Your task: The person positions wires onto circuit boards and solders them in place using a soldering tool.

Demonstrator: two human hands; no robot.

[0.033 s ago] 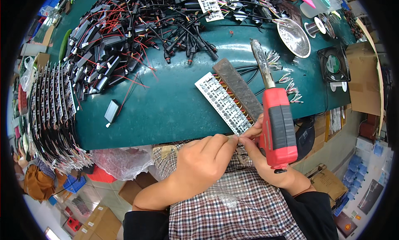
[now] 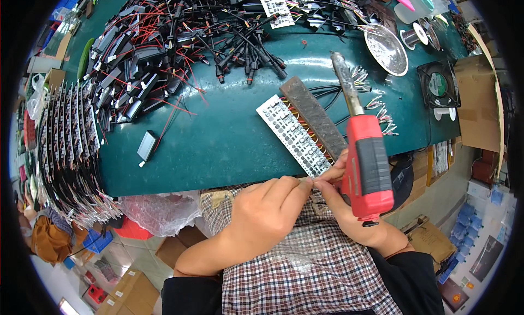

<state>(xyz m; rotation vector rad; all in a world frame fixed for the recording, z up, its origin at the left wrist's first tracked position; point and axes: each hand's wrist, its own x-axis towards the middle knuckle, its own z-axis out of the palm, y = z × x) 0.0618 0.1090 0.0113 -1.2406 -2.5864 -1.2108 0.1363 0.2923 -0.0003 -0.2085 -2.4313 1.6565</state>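
As right hand grips soldering iron (upright), left hand fingers pinch.

Red soldering gun, green table, white circuit strip, plaid shirt.

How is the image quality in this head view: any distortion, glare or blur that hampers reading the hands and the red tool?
Head view: strong fisheye, the green table edge bows and the corners go black; lighting even, shadows soft; glare on the metal dish; centre sharp, with left hand, right hand and red soldering tool crisp; the rim clutter is squeezed and softer.
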